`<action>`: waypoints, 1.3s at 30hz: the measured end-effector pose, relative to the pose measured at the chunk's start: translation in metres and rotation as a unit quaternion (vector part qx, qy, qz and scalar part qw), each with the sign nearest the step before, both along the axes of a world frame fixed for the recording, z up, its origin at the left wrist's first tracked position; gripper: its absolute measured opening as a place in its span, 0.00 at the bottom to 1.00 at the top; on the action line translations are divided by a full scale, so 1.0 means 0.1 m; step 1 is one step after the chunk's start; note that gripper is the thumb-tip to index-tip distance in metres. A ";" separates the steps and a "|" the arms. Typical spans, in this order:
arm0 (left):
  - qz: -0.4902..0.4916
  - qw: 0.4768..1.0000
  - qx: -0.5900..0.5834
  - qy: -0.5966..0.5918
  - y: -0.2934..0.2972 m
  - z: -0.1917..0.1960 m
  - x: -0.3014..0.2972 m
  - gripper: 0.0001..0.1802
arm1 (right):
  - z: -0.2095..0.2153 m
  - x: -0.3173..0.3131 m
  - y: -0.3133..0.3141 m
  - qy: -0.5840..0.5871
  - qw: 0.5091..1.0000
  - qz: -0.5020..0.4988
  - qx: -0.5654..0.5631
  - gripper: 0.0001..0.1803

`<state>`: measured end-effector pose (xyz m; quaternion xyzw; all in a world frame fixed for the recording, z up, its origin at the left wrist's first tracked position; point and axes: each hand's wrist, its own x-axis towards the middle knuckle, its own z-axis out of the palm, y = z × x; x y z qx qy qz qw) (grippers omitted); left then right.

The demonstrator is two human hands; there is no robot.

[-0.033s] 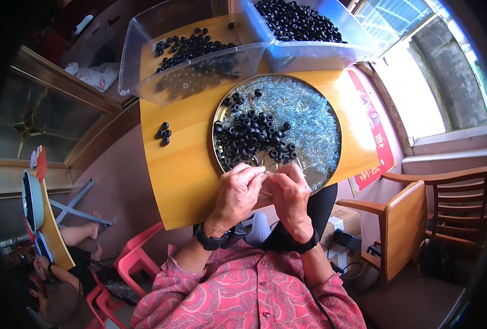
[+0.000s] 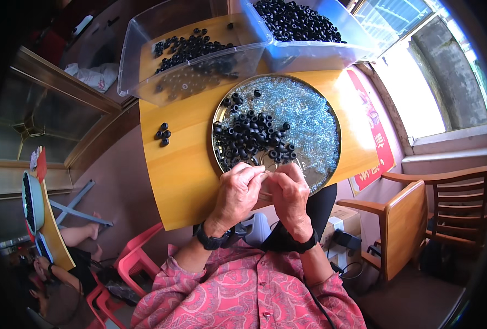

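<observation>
My left hand (image 2: 237, 189) and my right hand (image 2: 290, 192) meet over the near rim of a round metal tray (image 2: 215, 148). Fingertips and thumbs on both are pinched together, almost touching each other. Whatever is between them is too small to make out. Just beyond my fingers, black ring-shaped pieces (image 2: 249, 134) with holes lie heaped on the tray's left side. Many small, clear bluish pieces (image 2: 304, 115) cover its far and right parts; their exact kind cannot be told.
Behind the tray stand two clear plastic bins, the left bin (image 2: 125, 71) and the right bin (image 2: 309, 50), both holding black pieces. Several loose black pieces (image 2: 164, 134) lie on the yellow table (image 2: 183, 181). A wooden chair (image 2: 405, 230) is at right; another person's arm (image 2: 62, 277) shows at lower left.
</observation>
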<state>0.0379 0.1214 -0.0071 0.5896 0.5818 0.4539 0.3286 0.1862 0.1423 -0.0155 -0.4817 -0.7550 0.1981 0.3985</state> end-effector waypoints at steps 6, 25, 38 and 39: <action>0.013 0.994 0.060 0.085 0.04 -0.02 0.06 0.07 | -0.01 -0.02 0.03 0.018 0.999 -0.029 -0.037 0.05; -0.062 0.956 0.157 0.239 -0.10 0.00 0.18 0.19 | 0.26 -0.10 -0.03 0.138 0.990 0.023 0.009 0.18; -0.088 0.947 0.204 0.234 -0.10 -0.44 0.05 0.09 | 0.11 -0.14 0.08 0.170 0.957 0.213 -0.096 0.10; -0.071 0.942 0.238 0.227 -0.05 -0.39 0.07 0.11 | 0.10 -0.14 0.09 0.166 0.959 0.207 -0.099 0.10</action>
